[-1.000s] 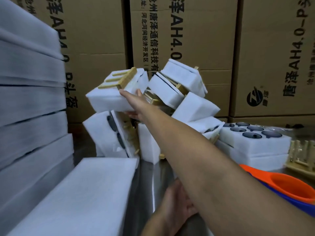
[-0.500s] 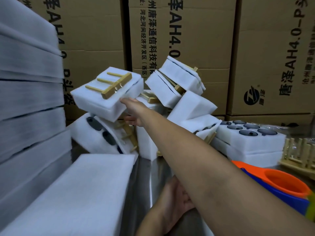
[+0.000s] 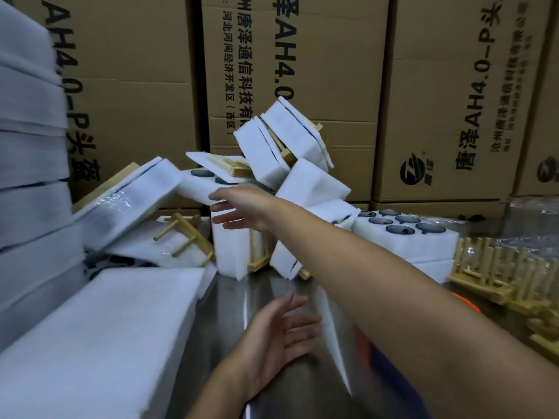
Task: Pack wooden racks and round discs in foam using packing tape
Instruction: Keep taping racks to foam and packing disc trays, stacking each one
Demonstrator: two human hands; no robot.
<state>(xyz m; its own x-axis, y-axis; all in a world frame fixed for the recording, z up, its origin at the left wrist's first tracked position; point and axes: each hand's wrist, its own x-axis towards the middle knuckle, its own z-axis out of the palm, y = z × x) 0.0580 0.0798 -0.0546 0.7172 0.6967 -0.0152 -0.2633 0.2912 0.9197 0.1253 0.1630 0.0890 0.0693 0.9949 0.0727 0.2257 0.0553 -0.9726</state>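
Observation:
A heap of white foam packs (image 3: 290, 152) with wooden racks and dark round discs leans against the cartons at the back. My right hand (image 3: 242, 207) is stretched out in front of the heap, fingers straight and spread, holding nothing. Left of it a taped foam pack (image 3: 127, 201) lies tilted against the foam stack. Below that, a foam block with a wooden rack (image 3: 184, 234) set in it lies nearly flat. My left hand (image 3: 281, 331) hovers open over the steel table (image 3: 239, 294). A foam block with dark discs (image 3: 405, 234) sits at the right.
Tall stacked foam sheets (image 3: 30, 176) fill the left side, with a large flat foam sheet (image 3: 99, 337) in front. Loose wooden racks (image 3: 502, 276) lie at the right edge. Printed cartons (image 3: 438, 86) wall off the back.
My right hand has let go of the foam pack with the rack; the pack has dropped left and lies tilted by the foam stack. My left hand has risen into view, fingers spread.

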